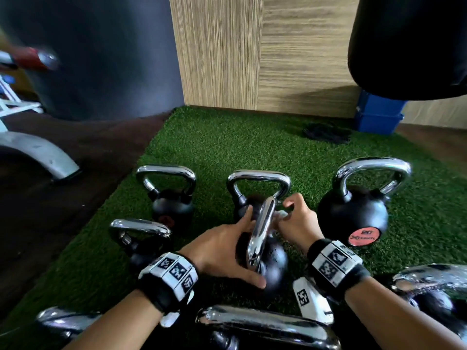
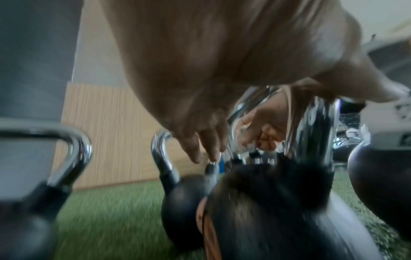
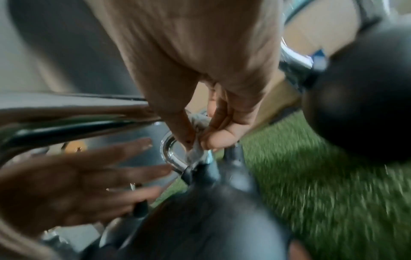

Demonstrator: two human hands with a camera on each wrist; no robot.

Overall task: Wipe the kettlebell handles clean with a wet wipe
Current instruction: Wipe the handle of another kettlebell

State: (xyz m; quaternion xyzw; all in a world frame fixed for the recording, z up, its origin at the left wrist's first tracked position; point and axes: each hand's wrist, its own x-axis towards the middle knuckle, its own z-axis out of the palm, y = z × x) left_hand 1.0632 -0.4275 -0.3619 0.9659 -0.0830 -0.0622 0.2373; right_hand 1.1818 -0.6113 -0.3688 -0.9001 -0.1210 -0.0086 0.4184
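Note:
Several black kettlebells with chrome handles stand on green turf. The middle kettlebell shows its handle edge-on. My left hand lies against its left side with straight fingers and the thumb low on the ball. My right hand pinches a crumpled white wet wipe against the far foot of that handle, where chrome meets the black ball. In the left wrist view my left fingers point down beside the handle, and my right hand shows behind it.
Close around stand other kettlebells: back left, back middle, back right with a red label, left, and near ones. A blue box, a hanging black bag and a grey bench foot lie farther off.

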